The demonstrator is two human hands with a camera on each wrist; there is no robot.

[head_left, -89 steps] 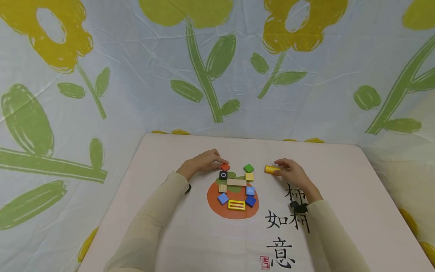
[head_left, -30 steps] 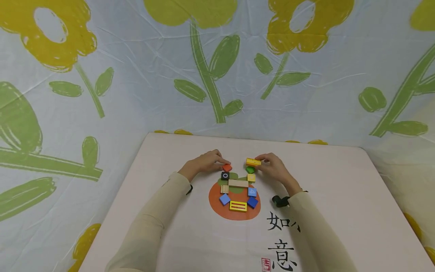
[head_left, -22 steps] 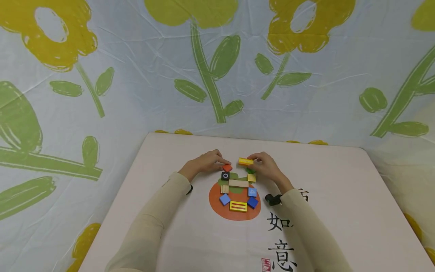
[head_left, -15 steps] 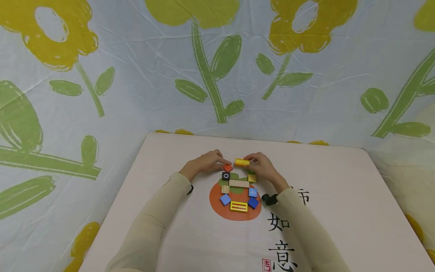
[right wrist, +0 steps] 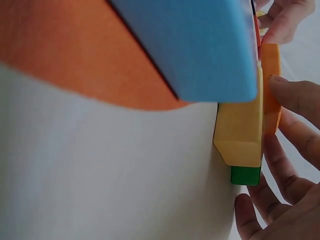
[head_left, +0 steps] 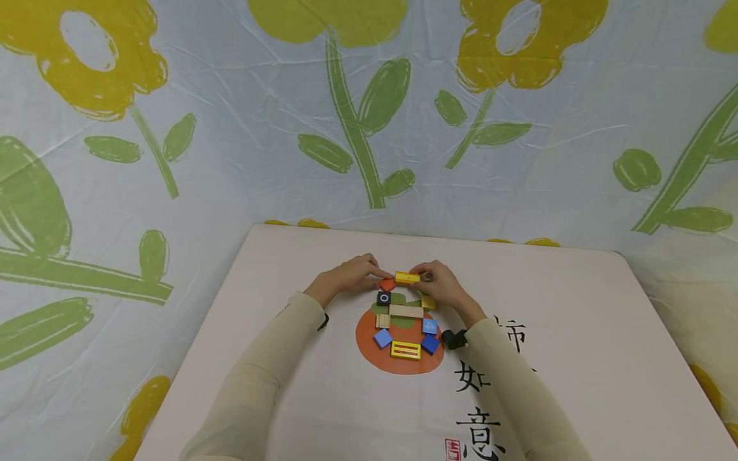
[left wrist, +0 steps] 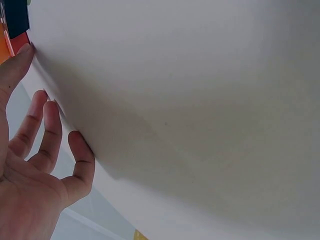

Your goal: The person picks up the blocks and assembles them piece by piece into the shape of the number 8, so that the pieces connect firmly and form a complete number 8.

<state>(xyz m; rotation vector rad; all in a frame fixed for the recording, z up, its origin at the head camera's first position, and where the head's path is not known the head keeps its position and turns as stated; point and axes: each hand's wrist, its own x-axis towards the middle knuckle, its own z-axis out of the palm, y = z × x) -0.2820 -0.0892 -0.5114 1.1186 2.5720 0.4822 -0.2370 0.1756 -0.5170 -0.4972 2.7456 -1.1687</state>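
Note:
In the head view my left hand [head_left: 350, 274] has thumb and index finger at the edges of a red block [head_left: 387, 284], lightly pinching it. The other fingers curl loosely in the left wrist view. My right hand [head_left: 442, 284] pinches a yellow rectangular block [head_left: 407, 278] just right of the red one; it looks orange in the right wrist view. A green block [right wrist: 245, 175] sits beneath that hand, mostly hidden from above. Nearer stand a black block with a white ring [head_left: 384, 298] and a small yellow block [head_left: 428, 302].
A plain wooden plank [head_left: 406, 311], a striped wooden block [head_left: 382, 321], a light blue block [head_left: 383, 338], a dark blue block [head_left: 430, 344] and a yellow block with red bars [head_left: 406, 350] lie over an orange printed shape [head_left: 369, 352]. Black lettering [head_left: 480, 435] marks the cloth.
My right hand has carried the yellow rectangular block leftward from the right, past the green block, and lowered it beside the red block. My left hand has stayed at the red block.

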